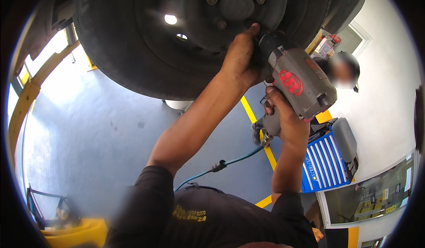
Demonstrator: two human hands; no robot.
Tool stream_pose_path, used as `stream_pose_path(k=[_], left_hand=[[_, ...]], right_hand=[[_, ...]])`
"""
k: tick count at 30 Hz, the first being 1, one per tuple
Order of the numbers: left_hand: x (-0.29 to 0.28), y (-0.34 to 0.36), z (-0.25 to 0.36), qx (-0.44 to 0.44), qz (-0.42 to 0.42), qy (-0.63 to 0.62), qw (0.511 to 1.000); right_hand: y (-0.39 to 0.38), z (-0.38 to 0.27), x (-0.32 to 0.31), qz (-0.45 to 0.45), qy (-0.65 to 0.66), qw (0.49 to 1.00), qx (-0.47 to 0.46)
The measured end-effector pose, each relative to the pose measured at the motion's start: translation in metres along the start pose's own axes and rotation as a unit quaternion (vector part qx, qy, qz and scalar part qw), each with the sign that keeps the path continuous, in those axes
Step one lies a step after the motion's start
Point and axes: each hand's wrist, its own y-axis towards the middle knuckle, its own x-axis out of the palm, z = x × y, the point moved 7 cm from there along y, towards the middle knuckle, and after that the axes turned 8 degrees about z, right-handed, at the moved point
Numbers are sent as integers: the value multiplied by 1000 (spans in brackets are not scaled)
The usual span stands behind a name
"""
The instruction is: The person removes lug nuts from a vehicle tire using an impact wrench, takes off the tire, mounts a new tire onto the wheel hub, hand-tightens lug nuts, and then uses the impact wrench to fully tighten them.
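Note:
A raised wheel [146,49] with a dark tyre and steel rim fills the top of the head view, several lug nuts [212,0] showing round its hub. My right hand [285,108] is closed round the handle of a grey impact wrench [301,73] with a red badge. The wrench's dark nose points up at the lower right of the hub; its tip is hidden. My left hand [240,55] is curled against the nose from the left, thumb up by the rim and most fingers hidden behind. A blue air hose [243,156] runs from the handle down to the left.
A blue tool cabinet [325,161] with several drawers stands at the right by a white wall [380,115]. Another person [343,71] is beyond the wrench. Yellow lines [249,110] cross the grey floor. A yellow object [79,232] lies at the lower left, with a yellow post [26,102] above.

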Motion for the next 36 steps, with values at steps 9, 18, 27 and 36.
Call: stream_pose_path(k=[9, 18, 27, 36], left_hand=[[10, 10, 9, 56, 108, -2, 993], [25, 8, 1, 50, 69, 50, 995], [56, 25, 27, 97, -100, -35, 990], [52, 49, 23, 78, 45, -62, 994]], right_hand=[[12, 8, -2, -10, -45, 996, -76], [9, -2, -13, -1, -24, 999, -29], [32, -45, 0, 2, 29, 999, -30], [41, -51, -1, 0, -53, 995, -83]])
